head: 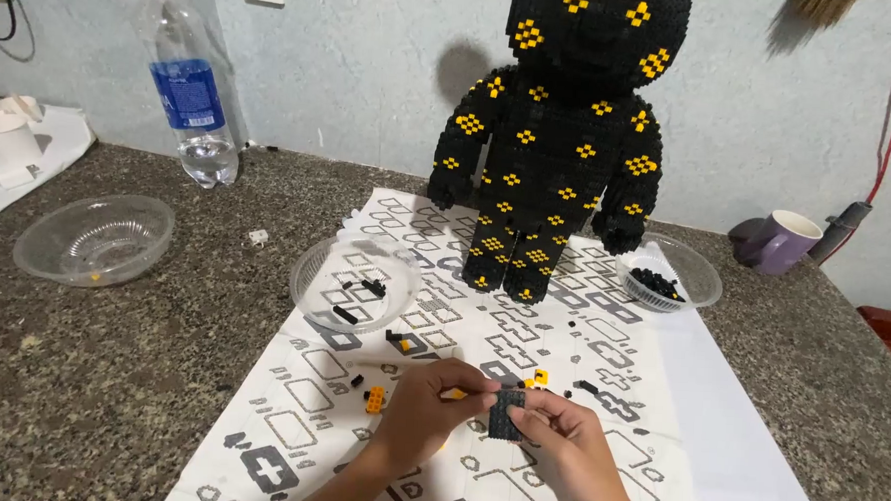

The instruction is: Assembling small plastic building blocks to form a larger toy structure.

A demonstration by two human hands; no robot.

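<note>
- Head view looks down on a speckled stone counter (110, 366) with a large instruction sheet (582, 337) spread across its middle, printed with grey and black block outlines.
- Both hands meet low in the frame, over the near part of the sheet.
- Left hand (429, 405) comes in from the lower left; its fingers are curled narrow, with the fingertips pinched against the left edge of a small black brick plate (504, 413).
- Right hand (567, 446) comes in from the lower right; its thumb and fingers close on the right side of the same plate, so the plate is gripped between the two hands, just above the sheet.
- Just past the fingers, loose pieces lie on the sheet: an orange brick (374, 399) beside the left hand, a small yellow brick (540, 377) just beyond the plate, and a few black bits scattered to the right.
- Beyond these stands a tall black brick figure (561, 135) dotted with yellow diamond patterns, upright on the far end of the sheet.
- Left of the figure's feet, a clear bowl (356, 282) sits on the sheet and holds a few black pieces.
- Right of the figure, a second clear bowl (670, 272) holds a heap of black pieces.
- Well to the left, an almost bare clear bowl (94, 237) rests on the counter, with a plastic water bottle (190, 89) standing behind it near the wall.
- At the far right a purple mug (778, 241) sits by the wall.
</note>
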